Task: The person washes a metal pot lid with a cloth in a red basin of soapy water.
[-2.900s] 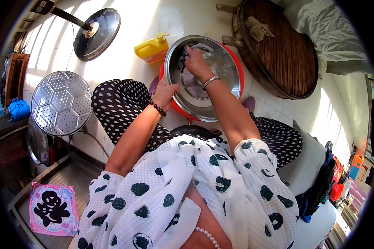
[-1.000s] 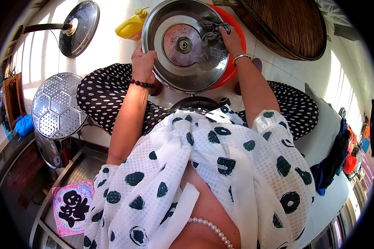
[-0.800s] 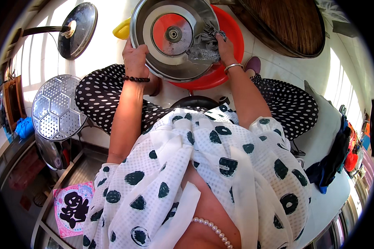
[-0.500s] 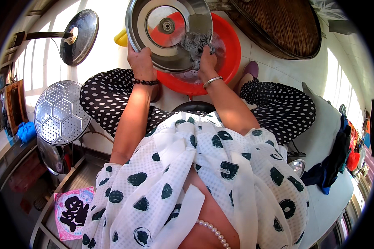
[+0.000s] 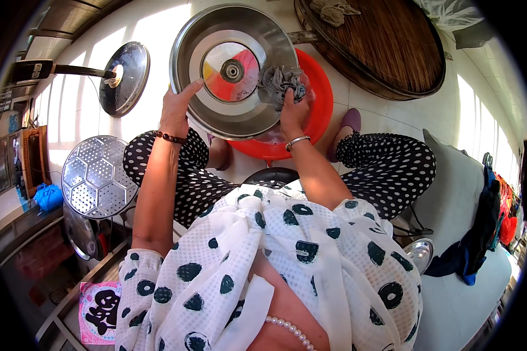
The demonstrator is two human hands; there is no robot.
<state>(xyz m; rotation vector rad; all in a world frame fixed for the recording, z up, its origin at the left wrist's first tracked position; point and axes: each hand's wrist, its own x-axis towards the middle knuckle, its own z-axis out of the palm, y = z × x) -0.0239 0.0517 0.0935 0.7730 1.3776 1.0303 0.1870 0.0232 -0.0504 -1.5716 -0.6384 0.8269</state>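
I can make out no clear words or numbers here. The one bold sign I see is a thick-stroked black figure (image 5: 102, 312), shaped something like a written character, on a pink sheet (image 5: 89, 334). Going by the steel-rimmed lid (image 5: 233, 71) I hold, that sheet is off to its left and nearer my body, well apart from it; a paler patch shows behind the strokes. Also left of the lid and well apart, a small pale mark (image 5: 37, 71) stands on the black end piece (image 5: 23, 71) of a pole (image 5: 79, 70), too tiny for me to read.
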